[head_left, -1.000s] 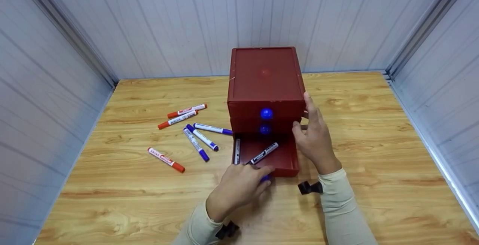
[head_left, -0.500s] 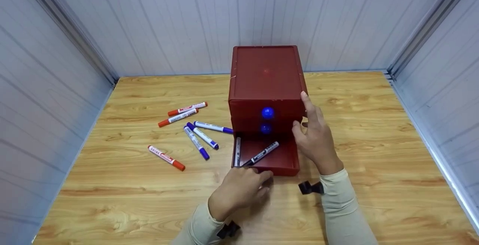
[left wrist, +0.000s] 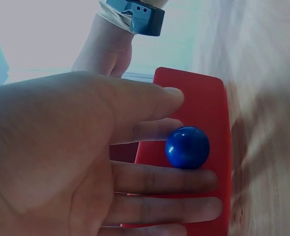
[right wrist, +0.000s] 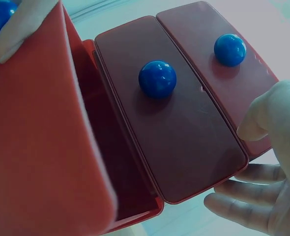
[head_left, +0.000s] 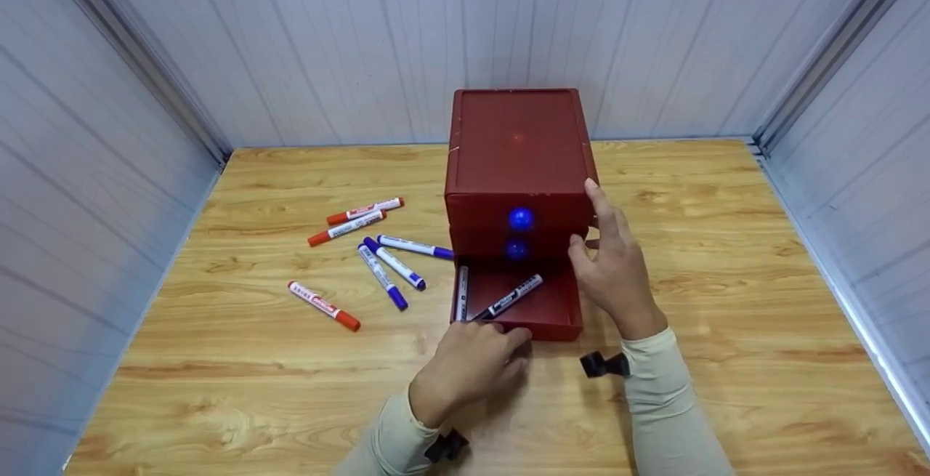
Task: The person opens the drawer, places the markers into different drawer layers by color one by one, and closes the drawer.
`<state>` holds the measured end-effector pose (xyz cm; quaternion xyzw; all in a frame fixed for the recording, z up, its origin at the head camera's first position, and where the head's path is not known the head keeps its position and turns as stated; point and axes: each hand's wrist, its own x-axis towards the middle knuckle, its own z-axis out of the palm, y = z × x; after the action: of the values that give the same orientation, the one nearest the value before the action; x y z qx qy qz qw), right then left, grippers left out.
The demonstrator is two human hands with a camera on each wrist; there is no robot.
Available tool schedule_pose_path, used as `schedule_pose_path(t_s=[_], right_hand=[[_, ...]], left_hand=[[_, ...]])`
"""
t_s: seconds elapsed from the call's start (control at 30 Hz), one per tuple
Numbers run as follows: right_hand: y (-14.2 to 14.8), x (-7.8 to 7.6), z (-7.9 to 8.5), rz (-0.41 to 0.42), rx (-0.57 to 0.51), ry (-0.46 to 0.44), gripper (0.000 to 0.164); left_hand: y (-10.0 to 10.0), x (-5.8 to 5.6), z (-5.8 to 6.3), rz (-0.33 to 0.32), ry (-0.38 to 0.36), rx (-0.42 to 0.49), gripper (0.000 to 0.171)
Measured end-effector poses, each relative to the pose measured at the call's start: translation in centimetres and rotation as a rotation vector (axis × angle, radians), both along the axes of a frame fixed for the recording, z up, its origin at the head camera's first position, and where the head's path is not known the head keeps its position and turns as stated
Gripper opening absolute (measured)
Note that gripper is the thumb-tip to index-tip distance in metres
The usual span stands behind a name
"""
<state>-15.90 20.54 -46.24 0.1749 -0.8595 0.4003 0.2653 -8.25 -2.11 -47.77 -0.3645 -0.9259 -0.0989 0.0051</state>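
- Left hand (head_left: 472, 360) is laid straight-fingered against the pulled-out red plastic drawer (head_left: 556, 307).
- Right hand (head_left: 617, 272) is rested, unclenched, against the red plastic cabinet (head_left: 519, 152).
- The round blue drawer knob (left wrist: 187, 147) is newly hidden from above.

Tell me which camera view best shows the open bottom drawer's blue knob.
The left wrist view: the blue knob faces that camera and shows nearly whole. The right wrist view catches only part, cut off by the frame's edge; in the head view, the left hand hides it.
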Motion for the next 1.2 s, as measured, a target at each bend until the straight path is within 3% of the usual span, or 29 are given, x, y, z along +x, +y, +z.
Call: schedule_pose_path(t_s=[0.13, 0.37, 0.5, 0.67, 0.97, 1.2], right_hand=[[0.02, -0.05, -0.08, 0.007, -0.008, 0.000, 0.080], [0.10, -0.18, 0.20, -0.002, 0.005, 0.007, 0.080], [0.03, -0.26, 0.24, -0.001, 0.012, 0.008, 0.080], [0.00, -0.12, -0.01, -0.006, 0.009, 0.000, 0.081], [-0.01, 0.03, -0.15, -0.009, -0.008, -0.008, 0.081], [-0.13, -0.03, -0.13, -0.003, -0.010, -0.012, 0.081]], left_hand=[[0.09, -0.19, -0.02, 0.020, -0.007, 0.024, 0.018], [0.31, -0.48, -0.13, 0.033, 0.063, 0.050, 0.017], [0.29, -0.63, -0.02, 0.045, 0.066, 0.071, 0.018], [0.39, -0.57, 0.11, 0.051, 0.041, 0.069, 0.017], [0.74, -0.72, 0.47, 0.095, -0.087, 0.047, 0.017], [0.71, -0.66, 0.46, 0.113, -0.063, 0.068, 0.016]])
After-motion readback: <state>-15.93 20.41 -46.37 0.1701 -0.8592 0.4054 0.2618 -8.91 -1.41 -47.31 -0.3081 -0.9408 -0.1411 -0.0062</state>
